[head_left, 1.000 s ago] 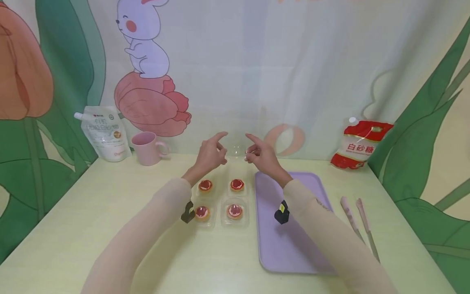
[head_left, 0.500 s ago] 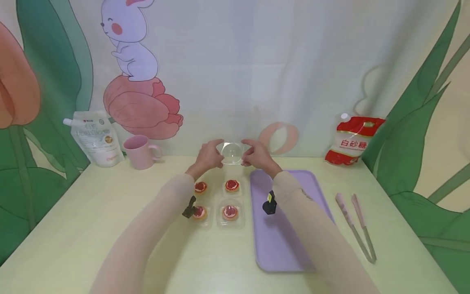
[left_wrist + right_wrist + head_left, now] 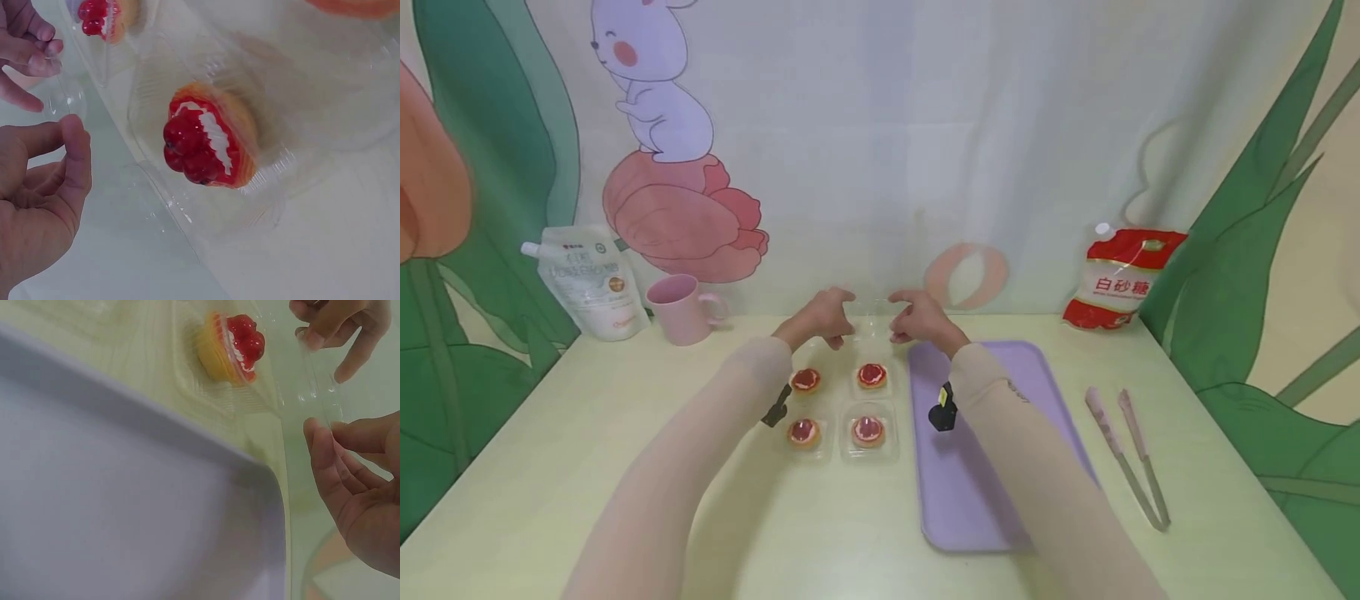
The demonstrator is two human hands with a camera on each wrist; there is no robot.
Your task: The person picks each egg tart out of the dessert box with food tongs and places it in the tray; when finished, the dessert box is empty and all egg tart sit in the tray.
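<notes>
My left hand [image 3: 822, 317] pinches the left side of a clear plastic lid [image 3: 871, 321] between thumb and fingertips. Across from it, my right hand [image 3: 921, 318] pinches the lid's right side. The lid stands raised behind a small red-topped tart [image 3: 872, 376] in a clear container; whether a hinge joins the two is hard to see. A second tart [image 3: 206, 137], with red berries and white cream, sits in its container below my left wrist. In front, two more tarts, the left one [image 3: 803, 432] and the right one [image 3: 868, 431], show shiny clear plastic over them.
A lilac tray [image 3: 940, 525] lies right of the tarts, under my right forearm. Tongs [image 3: 1138, 467] rest farther right. At the back stand a pink mug [image 3: 679, 310], a white pouch [image 3: 597, 283] and a red-and-white sugar bag [image 3: 1116, 283], before a printed curtain [image 3: 820, 167].
Both hands have come down a little, drawing closer to the lid's sides, and now pinch it. The lid's bright face half a second ago is fainter now. The head view has shifted slightly.
</notes>
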